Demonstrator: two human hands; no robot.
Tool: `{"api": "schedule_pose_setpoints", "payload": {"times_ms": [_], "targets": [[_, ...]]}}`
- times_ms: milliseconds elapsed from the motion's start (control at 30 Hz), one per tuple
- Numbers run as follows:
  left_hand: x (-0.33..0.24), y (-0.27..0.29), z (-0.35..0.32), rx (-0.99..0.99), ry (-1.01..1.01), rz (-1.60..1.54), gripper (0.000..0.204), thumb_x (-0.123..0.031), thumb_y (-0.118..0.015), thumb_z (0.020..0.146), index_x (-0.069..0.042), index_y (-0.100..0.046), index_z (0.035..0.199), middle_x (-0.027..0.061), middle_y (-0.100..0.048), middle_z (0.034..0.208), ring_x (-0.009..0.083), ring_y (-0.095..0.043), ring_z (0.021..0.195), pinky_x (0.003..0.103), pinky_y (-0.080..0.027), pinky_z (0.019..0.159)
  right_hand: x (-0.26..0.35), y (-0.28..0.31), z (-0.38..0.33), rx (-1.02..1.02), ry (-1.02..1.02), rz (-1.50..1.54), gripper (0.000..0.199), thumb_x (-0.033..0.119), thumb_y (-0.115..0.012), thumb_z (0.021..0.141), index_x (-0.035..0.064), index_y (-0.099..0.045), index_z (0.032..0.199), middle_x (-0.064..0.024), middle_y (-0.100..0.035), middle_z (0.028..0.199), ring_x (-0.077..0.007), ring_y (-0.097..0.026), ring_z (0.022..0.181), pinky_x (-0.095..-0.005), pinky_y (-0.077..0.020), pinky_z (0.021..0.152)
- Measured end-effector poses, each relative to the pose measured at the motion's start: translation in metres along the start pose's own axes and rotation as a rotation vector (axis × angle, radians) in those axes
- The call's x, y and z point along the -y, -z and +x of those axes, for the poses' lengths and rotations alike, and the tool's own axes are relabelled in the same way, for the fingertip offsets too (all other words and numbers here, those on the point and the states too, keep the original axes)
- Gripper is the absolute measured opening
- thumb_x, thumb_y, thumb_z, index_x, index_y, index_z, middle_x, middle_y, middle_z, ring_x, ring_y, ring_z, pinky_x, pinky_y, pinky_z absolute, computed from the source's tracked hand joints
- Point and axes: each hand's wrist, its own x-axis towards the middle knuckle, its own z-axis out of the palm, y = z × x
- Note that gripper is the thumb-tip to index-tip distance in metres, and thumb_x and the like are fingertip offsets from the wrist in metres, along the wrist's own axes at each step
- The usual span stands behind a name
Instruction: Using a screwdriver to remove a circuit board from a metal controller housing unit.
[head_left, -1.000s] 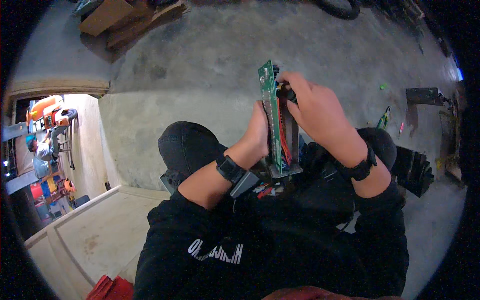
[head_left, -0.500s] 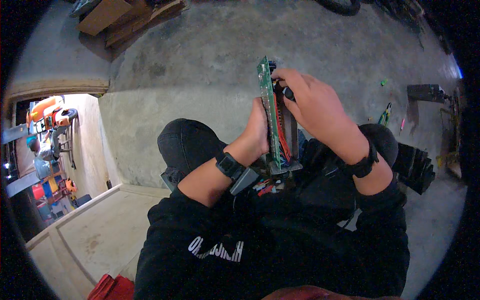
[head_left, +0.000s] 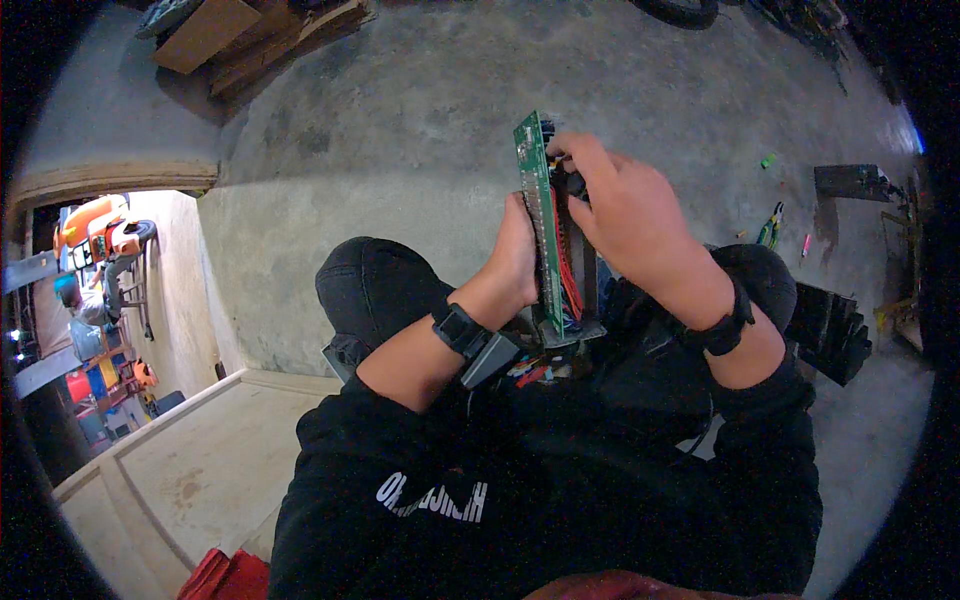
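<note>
Left hand [head_left: 515,255] braces the upright green board [head_left: 536,215] over the lap; right hand [head_left: 625,210] pinches at its top edge. Pull hard and those red wires [head_left: 567,270] could tear.

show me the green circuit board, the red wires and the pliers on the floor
green circuit board [head_left: 531,170], head view, upper part of its edge
red wires [head_left: 569,280], head view, middle of the bundle
pliers [head_left: 771,226], head view, on the handles
</note>
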Motion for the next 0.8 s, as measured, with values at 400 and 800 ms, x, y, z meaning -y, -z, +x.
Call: {"api": "schedule_pose_setpoints", "payload": {"times_ms": [400, 800], "targets": [[-0.004, 0.001, -0.005, 0.006, -0.005, 0.042, 0.057, -0.044, -0.015, 0.095, -0.008, -0.055, 0.112, 0.0123, -0.062, 0.097, 0.0246, -0.061, 0.090, 0.041, -0.050, 0.080, -0.001, 0.000, 0.003, 0.022, -0.007, 0.080, 0.037, 0.003, -0.064, 0.076, 0.0068, -0.049, 0.109, -0.0166, -0.063, 0.095, -0.0354, -0.062, 0.092, -0.0414, -0.0495, 0.076], [0.003, 0.003, 0.005, -0.010, -0.027, 0.028, 0.051, -0.044, -0.023, 0.093, -0.010, -0.061, 0.101, 0.0074, -0.068, 0.091, 0.0215, -0.065, 0.082, 0.036, -0.053, 0.074, 0.013, -0.001, -0.003, -0.010, -0.197, -0.022, 0.035, 0.006, -0.061, 0.078, 0.0060, -0.045, 0.109, -0.0244, -0.060, 0.076, -0.0441, -0.059, 0.071, -0.0506, -0.0451, 0.062]]}}
